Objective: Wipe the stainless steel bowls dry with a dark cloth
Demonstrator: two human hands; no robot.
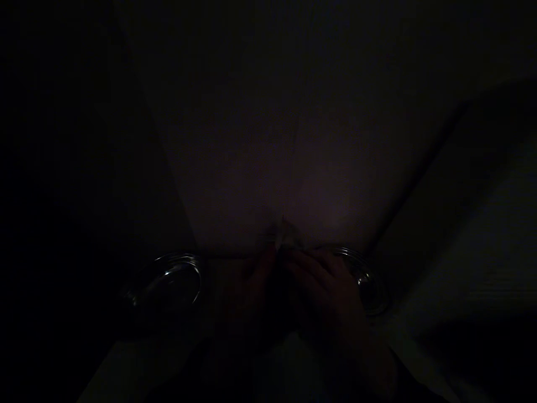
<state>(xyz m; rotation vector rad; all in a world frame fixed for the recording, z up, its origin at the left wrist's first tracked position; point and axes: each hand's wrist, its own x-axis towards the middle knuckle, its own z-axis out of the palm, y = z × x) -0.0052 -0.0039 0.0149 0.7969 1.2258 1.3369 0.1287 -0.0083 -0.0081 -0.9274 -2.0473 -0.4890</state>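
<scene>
The picture is very dark. My right hand (321,277) shows dimly below the middle, its fingers bent together toward the left. Close beside it is my left hand (255,274), mostly lost in shadow. At their fingertips there is a small pale thing (286,232), too dark to name. Both hands appear closed at this spot, but the darkness hides how each one grips. A shiny, rounded dish (168,280) lies left of my left hand. Another shiny dish (369,282) is partly covered by my right hand.
Beyond the hands a dim, flat surface (260,168) rises or stretches away, with a faint reddish glow. A dark edge (419,173) runs slantwise on the right, with a paler surface (495,252) past it. The left side is nearly black.
</scene>
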